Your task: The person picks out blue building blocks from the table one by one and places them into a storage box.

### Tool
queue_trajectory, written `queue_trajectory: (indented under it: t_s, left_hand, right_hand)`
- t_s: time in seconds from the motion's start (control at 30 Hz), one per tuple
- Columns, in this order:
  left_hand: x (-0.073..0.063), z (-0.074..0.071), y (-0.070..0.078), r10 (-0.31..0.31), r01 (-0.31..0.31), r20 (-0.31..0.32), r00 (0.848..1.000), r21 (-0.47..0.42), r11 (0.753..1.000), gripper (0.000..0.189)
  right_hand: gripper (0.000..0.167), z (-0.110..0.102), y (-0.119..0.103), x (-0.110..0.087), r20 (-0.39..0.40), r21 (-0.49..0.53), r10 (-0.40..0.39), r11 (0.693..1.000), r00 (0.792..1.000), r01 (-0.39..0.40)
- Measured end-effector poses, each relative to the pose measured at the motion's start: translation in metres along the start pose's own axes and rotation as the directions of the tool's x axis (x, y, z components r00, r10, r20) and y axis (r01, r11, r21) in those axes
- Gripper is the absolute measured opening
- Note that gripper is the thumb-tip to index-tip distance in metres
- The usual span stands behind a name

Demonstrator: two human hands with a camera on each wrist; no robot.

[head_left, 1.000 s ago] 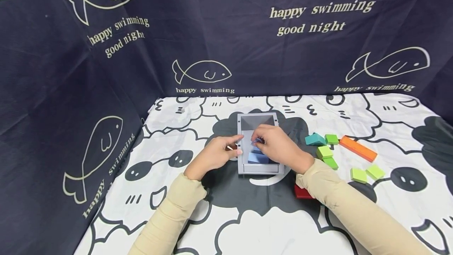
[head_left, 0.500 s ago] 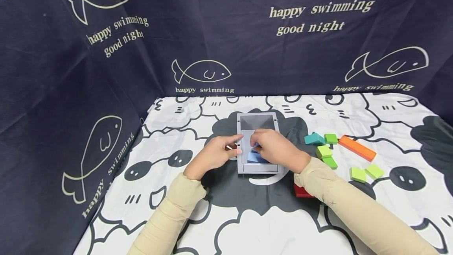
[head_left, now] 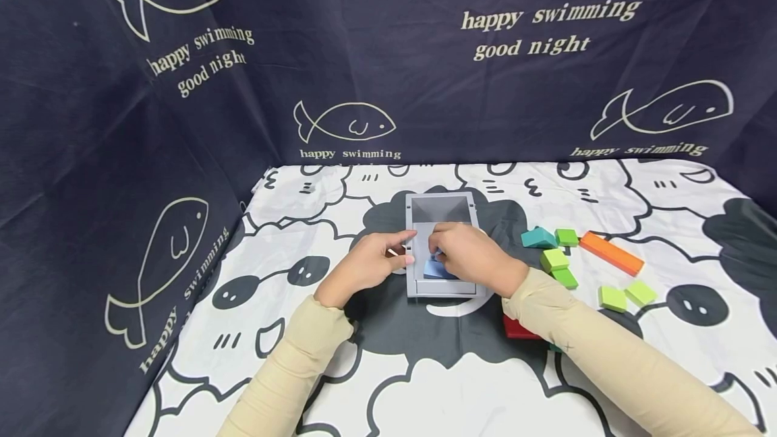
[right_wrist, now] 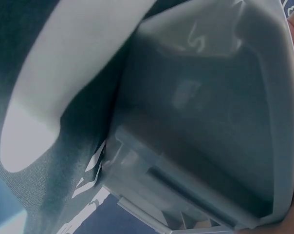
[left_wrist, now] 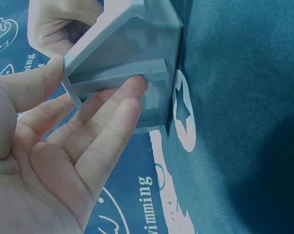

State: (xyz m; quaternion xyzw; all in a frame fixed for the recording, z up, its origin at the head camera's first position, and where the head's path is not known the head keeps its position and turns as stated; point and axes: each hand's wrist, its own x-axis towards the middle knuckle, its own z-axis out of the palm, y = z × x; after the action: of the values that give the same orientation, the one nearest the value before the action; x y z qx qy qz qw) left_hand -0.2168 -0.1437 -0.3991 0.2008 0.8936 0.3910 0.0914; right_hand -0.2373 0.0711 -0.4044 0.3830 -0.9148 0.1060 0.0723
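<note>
A grey plastic box point(head_left: 446, 288) stands upright on the cloth, with its open side toward me. My left hand point(head_left: 370, 263) touches its left edge with thumb and index fingertips. In the left wrist view the fingers point(left_wrist: 108, 131) lie fairly straight along the box's outer side wall, under a ledge. My right hand point(head_left: 470, 255) reaches inside, fingers curled, pinching a small blue block point(head_left: 435, 255) mostly hidden behind them. Below it, a light-blue block point(head_left: 436, 270) lies in the box. The right wrist view shows mainly the box's outer wall point(right_wrist: 210, 112).
Right of the box lie a teal block point(head_left: 538, 238), several green blocks point(head_left: 554, 259) and a long orange block point(head_left: 611, 253). A red block point(head_left: 518, 328) is partly covered by the right sleeve. A dark fish-print curtain point(head_left: 425, 73) hangs behind and at the left.
My right hand has moved slightly down and left inside the box, its fingers now covering more of the blue block. The left hand stays at the box's edge.
</note>
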Motion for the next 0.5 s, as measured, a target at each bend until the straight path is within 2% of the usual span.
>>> queue_trajectory:
  t_s: [0.33, 0.5]
  left_hand:
    - [0.0003, 0.0, -0.0007, -0.001, 0.001, -0.002, 1.0, -0.001, 1.0, 0.049]
    - [0.0007, 0.0004, -0.0017, 0.011, -0.011, -0.006, 1.0, -0.009, 1.0, 0.048]
  right_hand:
    - [0.018, 0.0014, 0.0005, -0.0012, 0.008, -0.021, -0.05, 0.999, 0.999, 0.05]
    - [0.017, 0.0012, 0.0004, -0.001, 0.017, -0.023, -0.051, 0.998, 0.999, 0.051]
